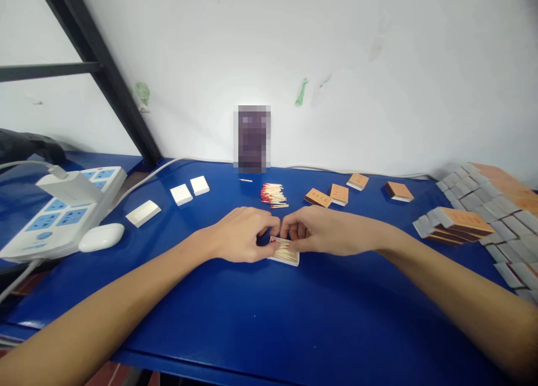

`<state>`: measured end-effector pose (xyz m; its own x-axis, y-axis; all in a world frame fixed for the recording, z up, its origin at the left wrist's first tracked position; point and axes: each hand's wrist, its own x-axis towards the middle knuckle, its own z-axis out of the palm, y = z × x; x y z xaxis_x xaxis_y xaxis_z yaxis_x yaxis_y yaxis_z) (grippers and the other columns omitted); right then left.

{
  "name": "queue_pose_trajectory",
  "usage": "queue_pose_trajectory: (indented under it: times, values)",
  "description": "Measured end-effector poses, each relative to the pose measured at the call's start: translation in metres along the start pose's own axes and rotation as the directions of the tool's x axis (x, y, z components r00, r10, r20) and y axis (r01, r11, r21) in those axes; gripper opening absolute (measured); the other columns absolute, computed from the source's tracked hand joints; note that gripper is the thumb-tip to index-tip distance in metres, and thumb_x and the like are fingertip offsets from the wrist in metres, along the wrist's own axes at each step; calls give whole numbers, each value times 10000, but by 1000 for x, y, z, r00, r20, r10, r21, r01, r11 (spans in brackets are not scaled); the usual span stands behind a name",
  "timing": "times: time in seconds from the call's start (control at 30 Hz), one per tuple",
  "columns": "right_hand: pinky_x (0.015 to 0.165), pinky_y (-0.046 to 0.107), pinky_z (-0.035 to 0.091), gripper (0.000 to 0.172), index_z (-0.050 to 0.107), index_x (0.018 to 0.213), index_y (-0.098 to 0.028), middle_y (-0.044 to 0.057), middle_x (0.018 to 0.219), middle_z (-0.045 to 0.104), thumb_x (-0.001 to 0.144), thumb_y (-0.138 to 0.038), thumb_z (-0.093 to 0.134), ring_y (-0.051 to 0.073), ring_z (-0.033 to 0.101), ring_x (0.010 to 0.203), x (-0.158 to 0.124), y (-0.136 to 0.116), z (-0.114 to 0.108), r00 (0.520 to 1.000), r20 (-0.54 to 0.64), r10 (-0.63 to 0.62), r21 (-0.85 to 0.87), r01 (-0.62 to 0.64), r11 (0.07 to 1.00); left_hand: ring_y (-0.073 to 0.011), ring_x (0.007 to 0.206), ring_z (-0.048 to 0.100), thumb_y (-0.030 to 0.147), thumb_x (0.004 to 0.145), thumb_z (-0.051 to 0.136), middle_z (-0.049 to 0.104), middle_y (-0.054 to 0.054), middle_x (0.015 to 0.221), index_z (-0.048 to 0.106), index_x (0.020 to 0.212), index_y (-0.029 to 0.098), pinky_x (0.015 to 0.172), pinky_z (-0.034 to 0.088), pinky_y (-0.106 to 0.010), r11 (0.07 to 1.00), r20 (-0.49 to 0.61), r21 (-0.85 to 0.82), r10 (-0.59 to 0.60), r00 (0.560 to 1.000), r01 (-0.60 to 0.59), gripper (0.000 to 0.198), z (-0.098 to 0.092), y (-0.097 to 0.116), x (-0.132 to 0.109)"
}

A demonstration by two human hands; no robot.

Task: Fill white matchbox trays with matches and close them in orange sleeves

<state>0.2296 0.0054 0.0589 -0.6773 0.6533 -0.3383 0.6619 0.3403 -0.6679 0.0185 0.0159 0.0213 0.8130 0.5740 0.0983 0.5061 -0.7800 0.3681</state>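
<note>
In the middle of the blue desk lies a white matchbox tray [297, 260] filled with wooden matches [286, 252]; a bit of red shows at its left end. My left hand [239, 235] is closed on the tray's left side, its thumb over the near edge and curled fingers behind. On the other side, my right hand [328, 230] is closed at the tray's upper right, thumb lying on the rim. The fingers hide the tray's far edge. Just beyond both hands sits a loose pile of red-tipped matches [273, 194].
Several orange-brown matchboxes [358, 181] lie behind my right hand, with stacked matchboxes [466, 221] farther right. White trays [143, 213] lie at the left, near a white case [101, 237] and a power strip [63, 215]. A single match [246, 180] lies near the wall.
</note>
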Motion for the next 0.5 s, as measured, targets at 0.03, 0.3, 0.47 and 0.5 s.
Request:
queue_pose_trajectory:
  times: [0.03, 0.3, 0.47, 0.5]
  values:
    - [550, 235, 390, 227, 652, 907, -194, 3, 779, 627, 861, -402, 575, 109, 522, 631, 0, 0, 0, 1000, 0, -3, 2, 3, 1000, -102, 584, 439, 301, 815, 515, 541, 28, 683, 519, 726, 183, 544, 288, -264, 1000, -2, 0, -6, 1000, 6, 148, 0, 0, 0]
    - [565, 244, 410, 150, 645, 876, -187, 5, 763, 639, 832, -322, 597, 119, 541, 638, 2, 0, 5, 998, -58, -4, -13, 3, 1000, -108, 602, 454, 284, 896, 439, 551, 17, 695, 525, 713, 174, 567, 315, -266, 1000, -16, -25, -2, 1000, 2, 230, 2, -2, 1]
    - [578, 243, 419, 134, 650, 890, -183, 5, 785, 657, 830, -286, 588, 119, 560, 654, 2, -1, 5, 998, -59, 2, 0, -2, 1000, -106, 582, 424, 328, 850, 504, 544, 23, 688, 502, 724, 179, 549, 302, -260, 1000, -9, -11, -4, 1000, 4, 195, 1, -1, 0]
    - [578, 242, 418, 144, 653, 896, -183, 7, 786, 658, 834, -294, 585, 119, 559, 656, 2, -2, 4, 998, -58, 1, 0, -1, 1000, -105, 574, 415, 349, 829, 531, 539, 25, 684, 493, 723, 181, 539, 294, -261, 1000, -9, -4, -11, 1000, 11, 202, 0, 0, 0]
